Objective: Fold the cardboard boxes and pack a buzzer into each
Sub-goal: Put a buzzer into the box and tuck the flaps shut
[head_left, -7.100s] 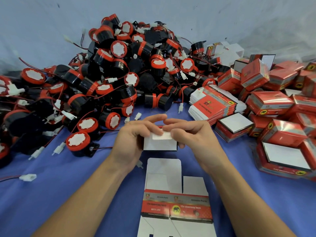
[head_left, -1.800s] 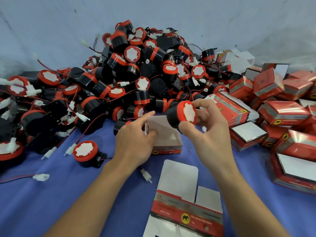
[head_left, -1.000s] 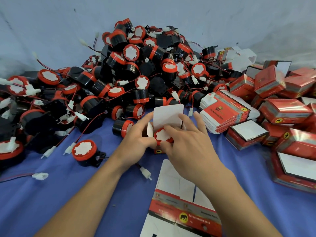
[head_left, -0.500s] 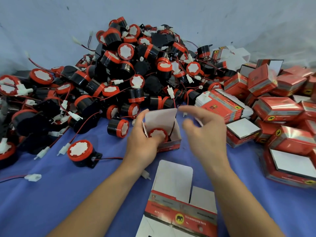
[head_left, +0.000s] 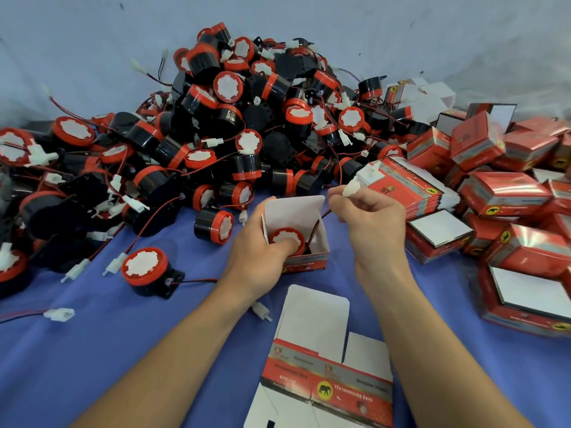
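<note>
Blue cloth worktop (head_left: 92, 350): carries all stock listed.
Buzzer heap (head_left: 247, 118): black-and-red units with tangled leads, banked against the back wall.
Closed boxes (head_left: 506, 193): red, piled at the right.
Flat blanks (head_left: 408, 189): 1 stack, just beside the heap.
Unfolded blank (head_left: 327, 375): 1, lying near the front edge, not yet folded.
Open box (head_left: 304, 264): erected, lid flap up, at centre.
Left hand (head_left: 256, 261): fingers grasp the open box, 1 fingertip pressing the unit inside.
Right hand (head_left: 374, 223): fingers pinch the connector; 0.5 s ago they were spread and empty above the box.
Buzzer (head_left: 285, 239): seated in the open box, red face up, as 0.5 s ago.
Lead (head_left: 316, 225): runs up out of the box.
Connector (head_left: 352, 189): white plug, raised clear of the box.
Status, judged: unit seated; lead to tuck in, then lid to close.
</note>
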